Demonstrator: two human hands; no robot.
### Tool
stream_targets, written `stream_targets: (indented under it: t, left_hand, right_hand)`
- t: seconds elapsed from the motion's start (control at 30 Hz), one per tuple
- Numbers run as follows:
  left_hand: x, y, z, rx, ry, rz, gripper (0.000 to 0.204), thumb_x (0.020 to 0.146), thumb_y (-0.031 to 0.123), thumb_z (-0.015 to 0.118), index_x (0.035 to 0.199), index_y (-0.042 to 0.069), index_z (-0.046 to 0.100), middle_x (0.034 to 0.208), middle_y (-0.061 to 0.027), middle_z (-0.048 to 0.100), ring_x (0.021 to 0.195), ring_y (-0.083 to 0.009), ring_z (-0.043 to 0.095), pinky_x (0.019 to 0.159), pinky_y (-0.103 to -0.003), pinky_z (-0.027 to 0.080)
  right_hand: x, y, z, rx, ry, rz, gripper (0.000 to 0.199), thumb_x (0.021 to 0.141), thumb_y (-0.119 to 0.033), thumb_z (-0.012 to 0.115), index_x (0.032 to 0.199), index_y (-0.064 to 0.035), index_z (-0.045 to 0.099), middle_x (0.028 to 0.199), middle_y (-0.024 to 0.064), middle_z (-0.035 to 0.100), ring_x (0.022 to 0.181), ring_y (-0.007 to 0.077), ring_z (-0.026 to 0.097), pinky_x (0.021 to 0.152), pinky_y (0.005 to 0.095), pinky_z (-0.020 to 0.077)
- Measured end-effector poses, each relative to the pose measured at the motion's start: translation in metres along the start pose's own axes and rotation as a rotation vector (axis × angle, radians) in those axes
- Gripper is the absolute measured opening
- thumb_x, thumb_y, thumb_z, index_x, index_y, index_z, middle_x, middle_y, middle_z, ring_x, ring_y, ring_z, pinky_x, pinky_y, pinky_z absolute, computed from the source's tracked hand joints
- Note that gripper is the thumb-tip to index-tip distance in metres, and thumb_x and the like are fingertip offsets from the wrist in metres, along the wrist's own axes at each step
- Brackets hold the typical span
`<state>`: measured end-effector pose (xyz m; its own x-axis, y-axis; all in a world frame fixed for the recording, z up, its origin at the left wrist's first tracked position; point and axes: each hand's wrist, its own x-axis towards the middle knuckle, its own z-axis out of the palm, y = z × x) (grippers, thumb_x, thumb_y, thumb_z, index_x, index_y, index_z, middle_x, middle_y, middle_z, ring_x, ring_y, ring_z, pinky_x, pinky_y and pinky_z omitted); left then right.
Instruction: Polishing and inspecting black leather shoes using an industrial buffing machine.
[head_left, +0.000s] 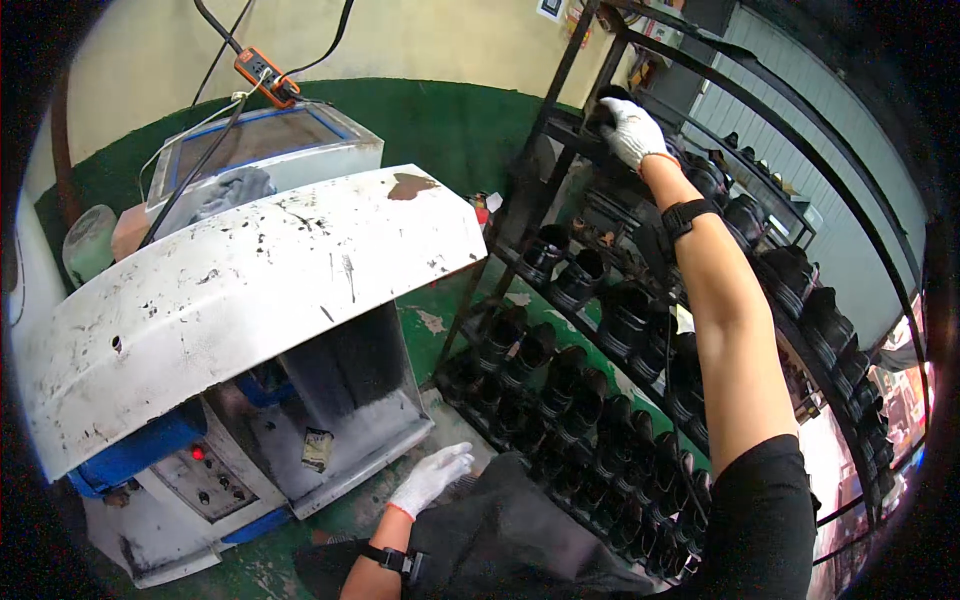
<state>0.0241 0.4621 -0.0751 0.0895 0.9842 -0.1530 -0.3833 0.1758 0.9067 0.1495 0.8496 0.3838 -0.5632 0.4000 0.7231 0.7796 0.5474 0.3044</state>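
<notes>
My right hand (632, 133), in a white glove, reaches up to the far end of the rack's upper shelf. Its fingers are closed on a black shoe (612, 93), which the glove partly covers. Low in the middle, my left hand (433, 480), also gloved in white, hangs beside the machine with fingers stretched out and nothing in it. More black shoes (790, 275) line the upper shelf below my right arm. Further pairs of black shoes (580, 275) stand on the shelf beneath.
A white, paint-chipped machine (300, 250) with a wide hood fills the left side. Its open bay holds a small packet (317, 450). An orange power strip (265, 75) hangs above on cables. The black metal rack (556, 90) slants across the right, with rows of shoes (600, 430) low down.
</notes>
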Motion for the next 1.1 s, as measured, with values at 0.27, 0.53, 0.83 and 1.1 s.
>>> stream_targets:
  t: [0.27, 0.53, 0.83, 1.1]
  left_hand:
    - [-0.006, -0.001, -0.003, 0.236, 0.061, -0.006, 0.045, 0.096, 0.024, 0.058, 0.134, 0.0, 0.052, 0.126, -0.0102, 0.062, 0.116, -0.017, 0.057, 0.098, -0.029, 0.044]
    - [-0.015, 0.011, 0.014, 0.462, 0.017, -0.028, 0.049, 0.094, 0.032, 0.058, 0.132, 0.002, 0.054, 0.125, -0.0129, 0.063, 0.116, -0.0213, 0.059, 0.099, -0.031, 0.044]
    - [-0.015, -0.037, 0.014, -0.637, -0.063, 0.055, 0.062, 0.099, 0.055, 0.035, 0.144, 0.012, 0.038, 0.133, -0.0081, 0.056, 0.113, -0.0326, 0.058, 0.101, -0.043, 0.044]
    - [-0.026, -0.012, 0.002, -1.153, 0.179, 0.242, 0.07, 0.093, 0.065, 0.04, 0.137, 0.012, 0.048, 0.122, -0.0125, 0.061, 0.102, -0.029, 0.061, 0.092, -0.046, 0.051]
  right_hand:
    - [-0.01, -0.001, -0.031, -0.394, 0.291, 0.028, 0.052, 0.086, -0.036, 0.063, 0.131, -0.0115, 0.054, 0.115, 0.0151, 0.065, 0.108, 0.0321, 0.062, 0.096, 0.0393, 0.0454]
    - [-0.074, -0.021, -0.074, 0.363, -0.19, -0.062, 0.039, 0.087, -0.037, 0.069, 0.106, -0.004, 0.064, 0.1, 0.0172, 0.067, 0.094, 0.0305, 0.065, 0.084, 0.0354, 0.0499]
    - [-0.337, -0.185, -0.136, 1.044, -0.451, -0.055, 0.022, 0.073, -0.01, 0.079, 0.083, -0.0042, 0.061, 0.075, 0.0113, 0.059, 0.069, 0.0298, 0.06, 0.062, 0.0381, 0.0483]
    - [-0.438, -0.291, -0.074, 1.49, -0.972, 0.158, 0.024, 0.081, -0.014, 0.073, 0.079, -0.0042, 0.05, 0.074, 0.0122, 0.054, 0.068, 0.0171, 0.051, 0.067, 0.0317, 0.0452]
